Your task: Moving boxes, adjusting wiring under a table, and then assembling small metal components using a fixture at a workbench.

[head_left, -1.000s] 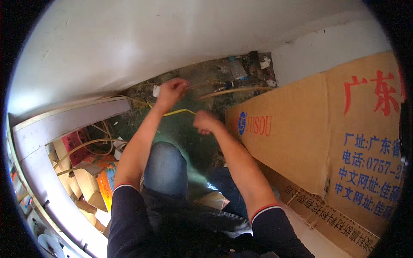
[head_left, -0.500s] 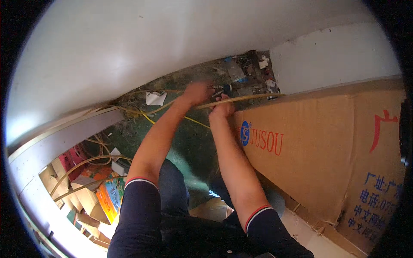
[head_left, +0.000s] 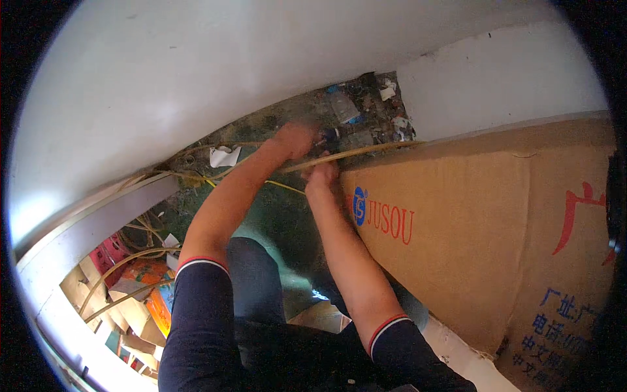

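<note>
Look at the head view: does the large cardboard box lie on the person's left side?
No: the large cardboard box lies on the person's right, beside the right hand and forearm.

A large brown cardboard carton [head_left: 483, 228], printed in red and blue, fills the right; small orange and red boxes [head_left: 140, 284] lie piled at lower left.

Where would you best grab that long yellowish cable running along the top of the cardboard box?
Grip the yellowish cable on its free stretch just right of the right hand, coming from above: there it lies along the cardboard box edge, clear of the floor litter.
</note>
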### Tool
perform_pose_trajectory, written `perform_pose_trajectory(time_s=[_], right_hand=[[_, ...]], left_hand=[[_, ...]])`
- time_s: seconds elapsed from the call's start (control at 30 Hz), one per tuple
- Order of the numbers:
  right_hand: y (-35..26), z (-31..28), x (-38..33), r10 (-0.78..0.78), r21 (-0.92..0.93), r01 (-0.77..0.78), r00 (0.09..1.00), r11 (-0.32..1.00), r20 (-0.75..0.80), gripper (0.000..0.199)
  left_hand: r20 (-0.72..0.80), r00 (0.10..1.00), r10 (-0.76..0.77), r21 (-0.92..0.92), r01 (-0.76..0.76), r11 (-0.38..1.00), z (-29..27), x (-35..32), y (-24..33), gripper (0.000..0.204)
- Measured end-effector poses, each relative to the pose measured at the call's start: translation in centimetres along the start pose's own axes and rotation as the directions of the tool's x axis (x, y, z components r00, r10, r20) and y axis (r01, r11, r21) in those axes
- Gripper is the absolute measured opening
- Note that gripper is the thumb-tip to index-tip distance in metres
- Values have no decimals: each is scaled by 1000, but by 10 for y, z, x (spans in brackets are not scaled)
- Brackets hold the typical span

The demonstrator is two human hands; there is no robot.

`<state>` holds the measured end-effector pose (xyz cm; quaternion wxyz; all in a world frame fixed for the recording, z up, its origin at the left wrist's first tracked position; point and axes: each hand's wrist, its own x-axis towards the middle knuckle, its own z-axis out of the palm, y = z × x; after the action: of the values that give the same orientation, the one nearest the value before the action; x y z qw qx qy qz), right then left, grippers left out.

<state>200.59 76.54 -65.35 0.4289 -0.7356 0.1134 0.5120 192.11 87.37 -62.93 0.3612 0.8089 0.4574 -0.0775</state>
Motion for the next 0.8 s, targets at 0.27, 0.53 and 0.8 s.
perform_pose_trajectory(time_s=[0.27, 0.53, 0.8], right_hand=[[-5, 0, -9, -50, -58, 51, 998, 997, 29, 24], [21, -24, 50, -221, -550, 197, 975, 812, 22, 23], [-16, -49, -161, 90, -653, 754, 647, 67, 757, 18]], left_hand=[[129, 983, 130, 198, -154, 968, 10, 8, -12, 34], [1, 993, 116, 86, -116, 989, 3, 24, 29, 35], [149, 989, 4, 176, -31, 984, 21, 11, -12, 40]])
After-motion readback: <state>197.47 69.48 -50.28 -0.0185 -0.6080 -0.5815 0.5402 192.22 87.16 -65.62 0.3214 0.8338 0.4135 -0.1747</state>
